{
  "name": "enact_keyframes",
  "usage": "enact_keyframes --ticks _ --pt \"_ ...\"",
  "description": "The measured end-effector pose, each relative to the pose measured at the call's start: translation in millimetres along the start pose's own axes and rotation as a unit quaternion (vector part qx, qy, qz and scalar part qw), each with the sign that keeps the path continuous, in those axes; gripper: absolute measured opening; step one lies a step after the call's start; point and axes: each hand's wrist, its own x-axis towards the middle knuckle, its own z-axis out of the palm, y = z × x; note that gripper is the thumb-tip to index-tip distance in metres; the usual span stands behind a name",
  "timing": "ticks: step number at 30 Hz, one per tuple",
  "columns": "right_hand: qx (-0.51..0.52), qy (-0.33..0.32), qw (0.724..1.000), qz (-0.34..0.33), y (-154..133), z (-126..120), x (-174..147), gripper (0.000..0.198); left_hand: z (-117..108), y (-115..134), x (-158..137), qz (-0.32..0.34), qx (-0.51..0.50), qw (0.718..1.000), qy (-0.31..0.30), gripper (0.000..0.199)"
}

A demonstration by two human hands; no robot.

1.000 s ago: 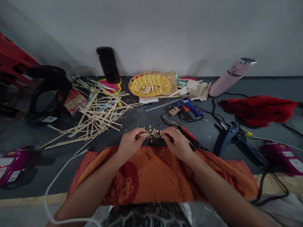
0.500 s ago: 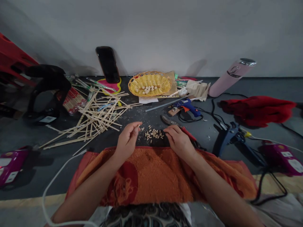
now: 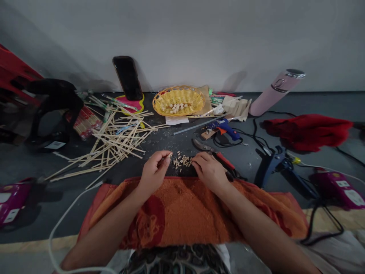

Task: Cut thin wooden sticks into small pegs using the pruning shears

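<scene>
The left hand (image 3: 154,170) pinches a short stick piece (image 3: 170,155); the right hand (image 3: 210,171), apart, grip unclear, is at the cut-stick pile (image 3: 182,160) between them. A white label (image 3: 55,145) is too small to read.

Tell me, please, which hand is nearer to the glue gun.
Right. The right hand sits this side of the glue gun, slightly left; the left hand is farther left, past the wooden pieces.

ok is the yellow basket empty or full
Neither: a small cluster of pale pieces lies in the basket, with bare weave showing around it.
</scene>
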Motion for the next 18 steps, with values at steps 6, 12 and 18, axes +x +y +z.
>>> enact_keyframes --ticks 6,12,18 --pt "0.015 0.006 1.0 0.019 -1.8 -0.9 -0.4 0.019 1.8 -0.7 -1.5 0.008 -0.005 1.0 -0.02 0.024" --pt "0.017 0.004 1.0 0.02 -4.9 -0.7 -0.3 0.016 1.5 1.1 -2.2 0.003 -0.011 0.999 -0.03 0.024" --pt "0.046 -0.006 0.999 0.027 -6.3 -2.2 -0.1 0.01 2.5 3.6 -1.9 0.002 -0.017 0.999 -0.027 0.024"
